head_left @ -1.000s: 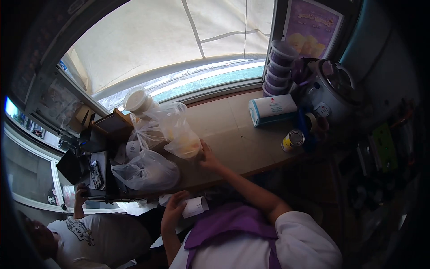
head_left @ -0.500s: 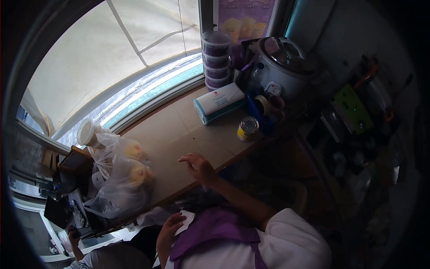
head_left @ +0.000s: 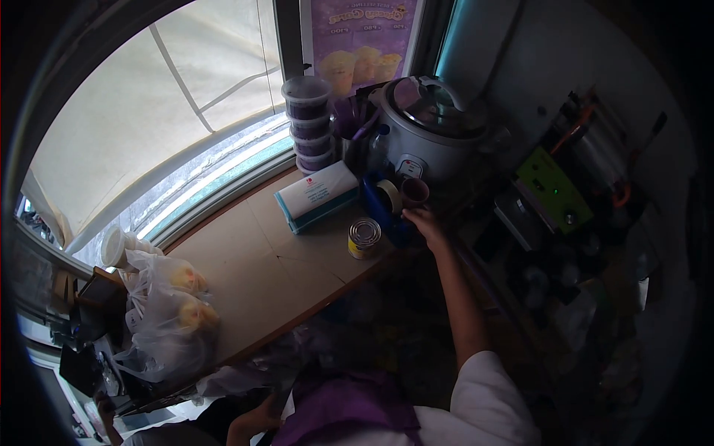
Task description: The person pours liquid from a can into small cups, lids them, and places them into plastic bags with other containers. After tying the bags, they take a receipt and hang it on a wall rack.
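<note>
My right hand (head_left: 424,224) is stretched out to the far right end of the counter. Its fingertips are at the blue tape dispenser (head_left: 381,208) with a pale tape roll (head_left: 390,195), just below a reddish-brown cup (head_left: 414,192); in the dark I cannot make out what they grip. Low by the purple apron (head_left: 346,409), my left hand (head_left: 255,424) is curled, its fingers partly hidden, with a white piece of paper (head_left: 288,407) at its fingertips. To the left of my right hand stands a yellow-labelled can (head_left: 364,238).
A pack of tissues (head_left: 318,196) lies beside stacked tubs (head_left: 309,126) and a rice cooker (head_left: 428,137). Filled plastic bags (head_left: 167,320) sit on the counter's left end. Another person's hand (head_left: 104,405) shows at lower left. A green device (head_left: 552,189) is at right.
My right hand has moved from above the middle of the counter to the tape dispenser and cup. The view has shifted, and my left hand sits lower in it.
</note>
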`<state>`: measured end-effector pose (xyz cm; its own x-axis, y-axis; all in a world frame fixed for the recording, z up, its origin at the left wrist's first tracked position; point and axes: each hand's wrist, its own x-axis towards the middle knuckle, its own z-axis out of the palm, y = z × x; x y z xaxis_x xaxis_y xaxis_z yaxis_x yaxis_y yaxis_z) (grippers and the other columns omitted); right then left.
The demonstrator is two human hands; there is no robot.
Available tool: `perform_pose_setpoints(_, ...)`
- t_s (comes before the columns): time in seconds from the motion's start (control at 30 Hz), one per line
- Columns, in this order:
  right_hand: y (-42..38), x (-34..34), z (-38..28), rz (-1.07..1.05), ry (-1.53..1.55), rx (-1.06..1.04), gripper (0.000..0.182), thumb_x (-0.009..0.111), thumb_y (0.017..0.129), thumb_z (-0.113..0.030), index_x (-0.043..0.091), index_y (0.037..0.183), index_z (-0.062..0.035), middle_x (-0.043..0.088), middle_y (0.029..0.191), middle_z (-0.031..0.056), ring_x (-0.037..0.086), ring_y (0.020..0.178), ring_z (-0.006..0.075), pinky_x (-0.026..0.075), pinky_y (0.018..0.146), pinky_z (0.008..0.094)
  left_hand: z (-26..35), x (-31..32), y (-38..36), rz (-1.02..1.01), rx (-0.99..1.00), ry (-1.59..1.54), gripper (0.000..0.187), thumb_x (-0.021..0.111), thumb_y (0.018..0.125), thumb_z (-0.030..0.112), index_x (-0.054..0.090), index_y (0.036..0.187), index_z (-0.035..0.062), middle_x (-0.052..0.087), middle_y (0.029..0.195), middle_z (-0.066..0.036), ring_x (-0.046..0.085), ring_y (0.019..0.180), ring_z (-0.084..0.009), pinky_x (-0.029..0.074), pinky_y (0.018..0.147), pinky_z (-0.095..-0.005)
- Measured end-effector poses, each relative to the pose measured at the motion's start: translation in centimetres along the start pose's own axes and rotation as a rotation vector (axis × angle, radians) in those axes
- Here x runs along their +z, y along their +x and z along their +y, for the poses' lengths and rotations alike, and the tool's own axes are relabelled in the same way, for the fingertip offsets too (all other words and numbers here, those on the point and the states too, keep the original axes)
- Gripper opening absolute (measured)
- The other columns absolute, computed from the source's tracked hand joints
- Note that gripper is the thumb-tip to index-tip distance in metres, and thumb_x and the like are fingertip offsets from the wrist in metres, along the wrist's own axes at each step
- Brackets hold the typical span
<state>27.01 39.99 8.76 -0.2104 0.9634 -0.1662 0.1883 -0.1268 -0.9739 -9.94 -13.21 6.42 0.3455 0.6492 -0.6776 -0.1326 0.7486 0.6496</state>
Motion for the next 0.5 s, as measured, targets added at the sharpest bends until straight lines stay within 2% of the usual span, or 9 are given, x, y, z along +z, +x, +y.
perform_pose_setpoints(0.17,-1.9,-0.9,0.4,-0.012,0.038,-0.081,0.023,0.063,0.091,-0.027,0.065,0.088,-0.0047,0.063,0.085,-0.0005,0.056,0.084,0.0073,0.04,0.078,0.0223,1.3,2.1,1.1,0.012,-0.052,0.019,0.101,0.064,0.067,-0.011,0.008,0.149,0.0078,0.04,0.141,-0.015,0.043,0.126,-0.0216,0.033,0.107,-0.0342)
perform_pose_setpoints(0.27,-4.3,-0.9,1.5,0.059,0.093,-0.102,0.022,0.064,0.09,-0.026,0.065,0.088,-0.0049,0.062,0.083,0.0,0.056,0.081,0.0075,0.04,0.077,0.0218,1.5,2.6,1.3,0.032,-0.061,-0.171,0.102,0.062,0.066,-0.012,0.006,0.15,0.0079,0.041,0.141,-0.014,0.042,0.127,-0.0223,0.032,0.107,-0.0339)
perform_pose_setpoints(0.37,-5.0,-1.2,2.1,0.07,0.079,-0.061,0.022,0.067,0.088,-0.028,0.065,0.09,-0.0059,0.062,0.081,-0.001,0.055,0.077,0.0061,0.04,0.07,0.0213,2.8,3.4,1.0,-0.064,0.047,-0.317,0.084,0.063,0.082,0.007,0.014,0.149,0.0057,0.04,0.141,-0.014,0.043,0.126,-0.0229,0.033,0.106,-0.0333)
perform_pose_setpoints(0.43,-5.2,-1.0,1.6,0.049,0.063,0.011,0.023,0.069,0.086,-0.029,0.065,0.09,-0.0067,0.061,0.081,-0.0019,0.054,0.074,0.0049,0.039,0.064,0.0213,2.2,1.9,1.4,0.082,0.097,-0.063,0.071,0.055,0.091,0.026,0.019,0.147,0.0045,0.043,0.138,-0.014,0.045,0.123,-0.0227,0.036,0.103,-0.0334)
perform_pose_setpoints(0.47,-4.9,-0.9,1.9,0.06,0.053,0.05,0.022,0.07,0.085,-0.028,0.065,0.087,-0.0062,0.062,0.079,-0.001,0.055,0.073,0.0056,0.041,0.066,0.022,3.1,1.7,1.3,0.146,0.061,-0.247,0.066,0.045,0.093,0.04,0.025,0.145,0.0033,0.047,0.133,-0.014,0.048,0.119,-0.0222,0.038,0.1,-0.0336)
perform_pose_setpoints(0.5,-4.3,-1.0,2.5,0.065,0.041,0.088,0.022,0.071,0.084,-0.027,0.065,0.084,-0.0058,0.063,0.078,-0.0001,0.057,0.073,0.0064,0.043,0.068,0.0227,4.0,1.5,1.2,0.218,0.037,-0.433,0.07,0.034,0.096,0.054,0.031,0.142,0.0022,0.051,0.127,-0.014,0.051,0.114,-0.0216,0.041,0.097,-0.0337)
